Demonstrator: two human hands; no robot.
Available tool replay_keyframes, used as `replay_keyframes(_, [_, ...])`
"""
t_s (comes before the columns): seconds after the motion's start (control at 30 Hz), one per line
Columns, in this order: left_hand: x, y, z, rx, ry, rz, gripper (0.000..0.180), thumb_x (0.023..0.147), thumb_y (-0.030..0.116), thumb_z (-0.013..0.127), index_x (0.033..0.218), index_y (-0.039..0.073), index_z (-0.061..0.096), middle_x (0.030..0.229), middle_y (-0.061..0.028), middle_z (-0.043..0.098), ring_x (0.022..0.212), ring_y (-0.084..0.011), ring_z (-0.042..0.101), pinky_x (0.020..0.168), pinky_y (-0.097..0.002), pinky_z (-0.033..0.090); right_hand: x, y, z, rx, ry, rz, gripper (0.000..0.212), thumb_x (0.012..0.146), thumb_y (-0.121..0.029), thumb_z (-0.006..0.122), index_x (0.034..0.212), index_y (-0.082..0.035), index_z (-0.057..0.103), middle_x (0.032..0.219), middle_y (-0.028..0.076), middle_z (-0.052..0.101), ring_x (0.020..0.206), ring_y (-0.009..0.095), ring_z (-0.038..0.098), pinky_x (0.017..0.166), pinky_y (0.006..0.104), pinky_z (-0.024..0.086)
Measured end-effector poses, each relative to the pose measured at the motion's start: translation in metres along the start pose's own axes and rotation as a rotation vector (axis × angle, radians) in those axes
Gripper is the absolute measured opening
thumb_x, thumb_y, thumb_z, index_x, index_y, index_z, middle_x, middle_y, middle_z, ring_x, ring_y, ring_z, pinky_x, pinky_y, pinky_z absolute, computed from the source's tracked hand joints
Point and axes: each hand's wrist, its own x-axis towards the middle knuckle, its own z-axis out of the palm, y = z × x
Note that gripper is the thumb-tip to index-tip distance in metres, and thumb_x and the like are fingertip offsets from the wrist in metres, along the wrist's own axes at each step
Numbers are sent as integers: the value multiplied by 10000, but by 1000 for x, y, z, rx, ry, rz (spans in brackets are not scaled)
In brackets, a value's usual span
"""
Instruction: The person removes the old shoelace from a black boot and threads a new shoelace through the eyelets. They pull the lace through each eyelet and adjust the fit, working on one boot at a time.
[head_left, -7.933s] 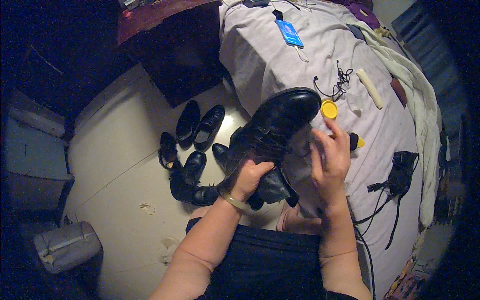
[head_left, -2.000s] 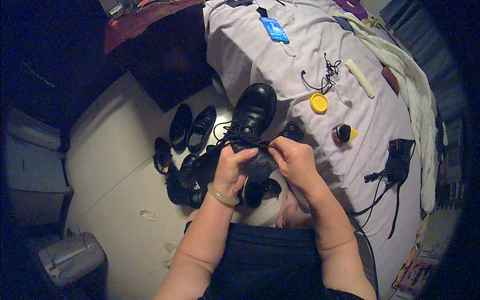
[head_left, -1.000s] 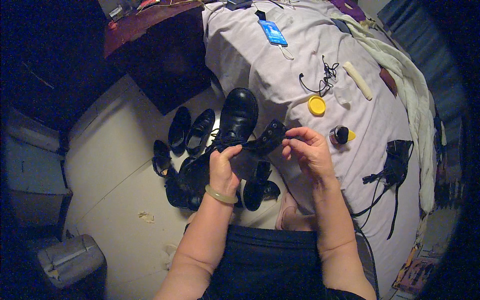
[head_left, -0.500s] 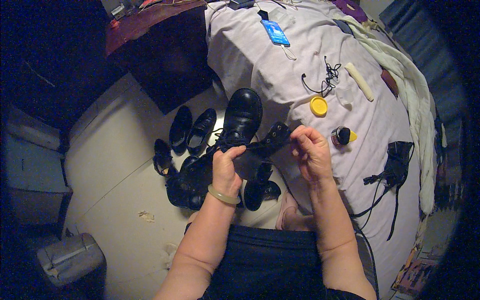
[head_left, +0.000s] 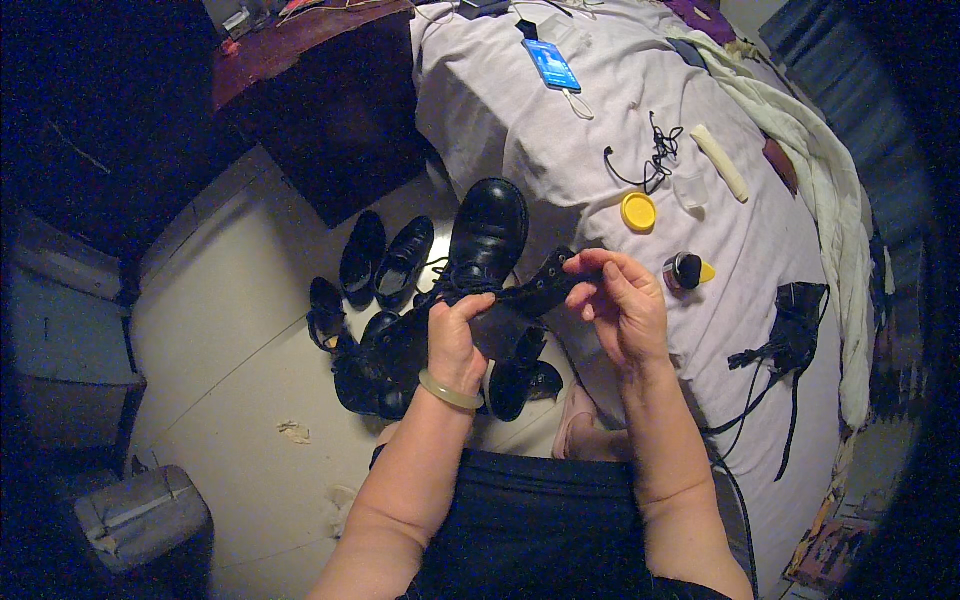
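Beside a rumpled pale bed sheet (head_left: 530,130), above the tiled floor (head_left: 230,410), the left hand (head_left: 455,348) grips a black leather lace-up boot (head_left: 489,226); the right hand (head_left: 628,305) curls at its eyeleted flap (head_left: 541,289) (whether gripping, I cannot tell).

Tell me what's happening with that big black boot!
A person is holding the black boot in the left hand, near its laces. The right hand has its fingers by the edge of the boot's flap, but I can't tell if they're gripping it. More black shoes are on the floor, and a phone lies on the white sheet.
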Motion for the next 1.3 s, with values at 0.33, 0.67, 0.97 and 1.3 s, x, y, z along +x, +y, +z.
replay_keyframes(0.33, [6, -8, -5, -59, -22, 44, 156, 767, -23, 578, 910, -74, 615, 859, -153, 661, 704, -284, 673, 634, -400, 584, -5, -2, 0, -393, 57, 31, 149, 904, -151, 634, 905, -3, 650, 767, 62, 648, 552, 93, 564, 509, 216, 449])
replay_keyframes(0.67, [10, -8, -14, -48, -14, 48, 195, 782, -6, 558, 954, -89, 599, 860, -175, 663, 692, -298, 674, 609, -440, 594, -4, 6, 17, -346, 13, 64, 456, 935, -90, 543, 1341, 56, 396, 1091, 131, 587, 912, 170, 616, 756, 258, 518])
replay_keyframes(0.97, [5, -4, -5, -130, -76, -35, 218, 759, -74, 542, 974, -84, 581, 891, -145, 641, 745, -255, 658, 711, -375, 563, -2, 5, 14, -240, 60, 89, 352, 901, -17, 549, 1220, 69, 428, 1097, 221, 589, 970, 280, 650, 802, 313, 553])
replay_keyframes(1.3, [3, -3, -6, -98, -87, 24, 206, 763, 2, 577, 956, -61, 610, 885, -159, 669, 745, -287, 678, 654, -412, 586, -3, 2, 9, -438, 153, 194, 117, 868, -32, 611, 969, 18, 580, 797, 120, 665, 570, 140, 622, 491, 234, 496])
